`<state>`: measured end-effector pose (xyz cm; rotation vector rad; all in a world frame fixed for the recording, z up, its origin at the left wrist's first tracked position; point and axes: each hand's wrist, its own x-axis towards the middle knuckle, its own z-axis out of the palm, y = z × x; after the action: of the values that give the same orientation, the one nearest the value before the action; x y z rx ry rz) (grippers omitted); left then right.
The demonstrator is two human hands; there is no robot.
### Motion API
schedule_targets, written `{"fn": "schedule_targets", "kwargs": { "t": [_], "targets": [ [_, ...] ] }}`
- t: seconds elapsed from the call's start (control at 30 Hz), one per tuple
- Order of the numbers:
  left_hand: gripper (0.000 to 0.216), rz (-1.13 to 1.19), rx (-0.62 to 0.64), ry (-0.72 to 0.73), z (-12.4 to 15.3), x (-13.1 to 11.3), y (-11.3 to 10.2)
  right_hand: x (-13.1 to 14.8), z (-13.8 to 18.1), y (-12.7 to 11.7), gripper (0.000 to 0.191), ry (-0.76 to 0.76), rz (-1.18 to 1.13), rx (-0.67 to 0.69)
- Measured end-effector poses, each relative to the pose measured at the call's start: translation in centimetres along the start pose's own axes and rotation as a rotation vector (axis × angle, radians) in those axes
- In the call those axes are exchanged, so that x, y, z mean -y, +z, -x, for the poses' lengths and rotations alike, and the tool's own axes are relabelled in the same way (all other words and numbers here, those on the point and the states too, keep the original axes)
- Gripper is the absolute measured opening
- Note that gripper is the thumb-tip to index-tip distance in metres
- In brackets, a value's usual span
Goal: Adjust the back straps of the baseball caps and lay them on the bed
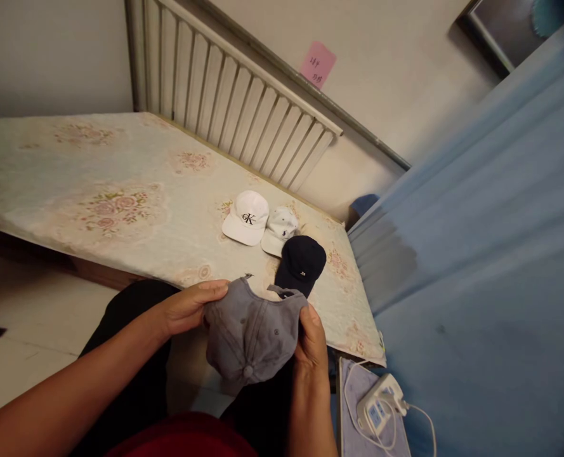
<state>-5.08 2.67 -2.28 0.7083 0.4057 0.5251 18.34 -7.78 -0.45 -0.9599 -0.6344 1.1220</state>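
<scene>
A grey cap (pixel 250 330) hangs upside down between my two hands, above my lap. My left hand (pixel 189 308) grips its left edge, fingers folded over the rim. My right hand (pixel 313 339) grips the right edge, thumb on the outside. Beyond it, three caps lie on the flowered mattress (pixel 120 190): a white cap with a black logo (pixel 247 217), a second white cap (pixel 280 230) beside it, and a dark navy cap (pixel 301 263) nearest my hands.
A white radiator (pixel 234 95) runs along the wall behind the mattress, with a pink note (pixel 318 63) above it. A blue curtain (pixel 491 241) fills the right. A white charger with cable (pixel 379 406) lies on a small stand at lower right.
</scene>
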Motion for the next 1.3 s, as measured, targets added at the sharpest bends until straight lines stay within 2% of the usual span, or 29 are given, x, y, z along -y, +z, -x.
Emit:
{"fn": "schedule_targets", "kwargs": {
  "t": [0.13,0.3,0.63,0.8,0.93,1.17,1.3],
  "targets": [
    [0.025,-0.041,-0.049,0.01,0.2,0.2,0.8,0.0,0.6,-0.3,0.039,0.04,0.077,0.086],
    [0.024,-0.107,-0.036,0.012,0.7,0.3,1.6,-0.5,1.2,-0.7,0.039,0.03,0.092,0.141],
    [0.023,-0.235,-0.025,0.019,0.9,0.5,3.0,-1.4,1.4,-1.5,0.022,0.072,0.192,0.08],
    [0.023,-0.283,-0.064,0.03,1.0,0.9,3.3,-1.6,1.6,-0.9,0.02,0.095,0.17,0.102],
    [0.027,-0.424,-0.122,0.065,1.0,1.2,3.7,-1.6,1.9,-0.3,0.023,0.121,0.181,0.136],
    [0.025,-0.665,-0.132,0.066,0.6,2.0,3.4,-1.9,2.1,0.8,0.024,0.117,0.189,0.21],
    [0.022,-0.701,-0.131,0.09,0.5,2.4,3.6,-2.7,2.2,1.6,0.023,0.158,0.178,0.231]
  ]
}}
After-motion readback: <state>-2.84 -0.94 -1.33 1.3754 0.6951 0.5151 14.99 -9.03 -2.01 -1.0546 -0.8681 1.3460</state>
